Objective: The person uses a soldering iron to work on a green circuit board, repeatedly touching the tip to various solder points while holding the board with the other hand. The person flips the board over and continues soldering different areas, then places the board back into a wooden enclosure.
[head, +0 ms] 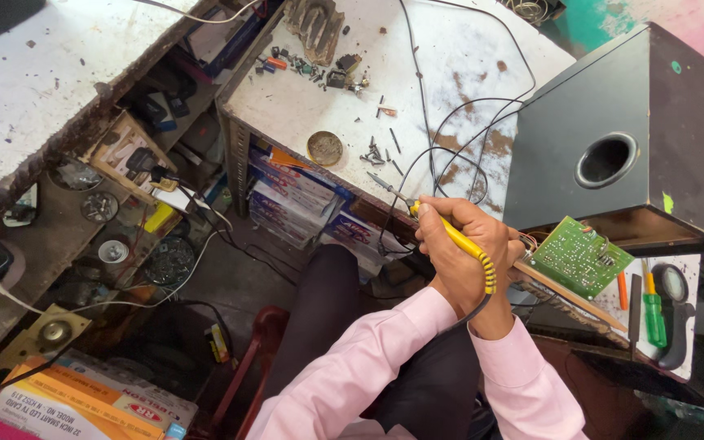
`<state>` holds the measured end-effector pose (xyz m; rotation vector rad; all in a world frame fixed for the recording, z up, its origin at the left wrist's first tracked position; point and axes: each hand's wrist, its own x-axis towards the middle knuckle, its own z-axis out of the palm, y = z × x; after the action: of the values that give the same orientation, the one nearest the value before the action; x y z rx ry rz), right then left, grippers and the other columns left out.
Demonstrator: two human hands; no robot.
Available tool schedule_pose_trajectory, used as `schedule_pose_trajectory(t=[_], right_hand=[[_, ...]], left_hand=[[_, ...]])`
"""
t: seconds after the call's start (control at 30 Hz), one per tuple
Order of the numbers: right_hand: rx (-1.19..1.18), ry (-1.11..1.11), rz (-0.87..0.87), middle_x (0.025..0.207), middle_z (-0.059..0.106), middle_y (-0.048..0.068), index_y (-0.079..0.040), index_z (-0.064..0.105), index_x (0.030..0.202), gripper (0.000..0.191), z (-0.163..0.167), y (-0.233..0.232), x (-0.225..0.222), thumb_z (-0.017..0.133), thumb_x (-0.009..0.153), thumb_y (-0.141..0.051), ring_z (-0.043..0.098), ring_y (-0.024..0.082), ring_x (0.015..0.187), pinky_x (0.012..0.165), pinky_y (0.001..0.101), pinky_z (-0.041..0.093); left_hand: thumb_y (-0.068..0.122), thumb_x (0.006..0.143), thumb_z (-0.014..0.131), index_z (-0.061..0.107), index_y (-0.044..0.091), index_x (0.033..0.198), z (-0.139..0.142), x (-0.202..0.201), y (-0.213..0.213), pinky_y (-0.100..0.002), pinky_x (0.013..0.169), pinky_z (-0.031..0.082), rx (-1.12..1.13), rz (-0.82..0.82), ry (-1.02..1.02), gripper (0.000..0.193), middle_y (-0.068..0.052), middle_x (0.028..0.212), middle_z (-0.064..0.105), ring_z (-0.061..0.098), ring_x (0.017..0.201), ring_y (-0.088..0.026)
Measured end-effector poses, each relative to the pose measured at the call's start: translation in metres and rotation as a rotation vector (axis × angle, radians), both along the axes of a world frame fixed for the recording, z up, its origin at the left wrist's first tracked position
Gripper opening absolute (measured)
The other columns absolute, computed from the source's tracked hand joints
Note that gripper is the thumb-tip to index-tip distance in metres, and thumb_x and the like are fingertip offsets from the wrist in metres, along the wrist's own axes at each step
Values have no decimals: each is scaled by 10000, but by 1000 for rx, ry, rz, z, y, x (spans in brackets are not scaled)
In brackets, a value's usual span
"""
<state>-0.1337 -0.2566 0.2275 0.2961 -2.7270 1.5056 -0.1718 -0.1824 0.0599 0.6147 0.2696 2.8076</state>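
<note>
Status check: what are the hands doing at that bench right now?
Hands clasped together around yellow soldering iron, which hand grips unclear. Green circuit board beside them, untouched. Black wires trail across bench.

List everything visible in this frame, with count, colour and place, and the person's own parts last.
soldering iron: one, yellow handle, gripped in the hands, tip toward the bench
circuit board: one, green, at the speaker box's lower edge
speaker box: one, black, round port, right on the bench
bench: one, white and stained, centre top
round tin: one, brassy, near the bench edge
loose screws: several, dark, beside the tin
screwdriver: one, green handle, lower right
cardboard box: one, orange and white, bottom left
left hand: one, pink sleeve, under the iron
right hand: one, pink sleeve, around the iron
</note>
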Motion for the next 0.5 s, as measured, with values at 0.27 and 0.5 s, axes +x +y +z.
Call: schedule_pose_trajectory(t=[0.27, 0.5], right_hand=[[22, -3, 28, 742, 740, 28, -11, 758, 1098, 255, 2, -2, -2, 698, 950, -210, 664, 47, 605, 573, 171, 529], [10, -23, 5, 733, 734, 30, -13, 765, 1101, 256, 3, -3, -1, 699, 951, -209, 649, 56, 598, 562, 177, 520]], left_hand=[[274, 1072, 415, 499, 80, 1207, 18, 10, -15, -306, 894, 506, 48, -47, -170, 251, -23, 996, 487, 550, 960, -148], [231, 1150, 470, 502, 56, 1179, 2, 3, -5, -260, 830, 472, 26, -2, -55, 180, 7, 990, 431, 486, 909, -106]])
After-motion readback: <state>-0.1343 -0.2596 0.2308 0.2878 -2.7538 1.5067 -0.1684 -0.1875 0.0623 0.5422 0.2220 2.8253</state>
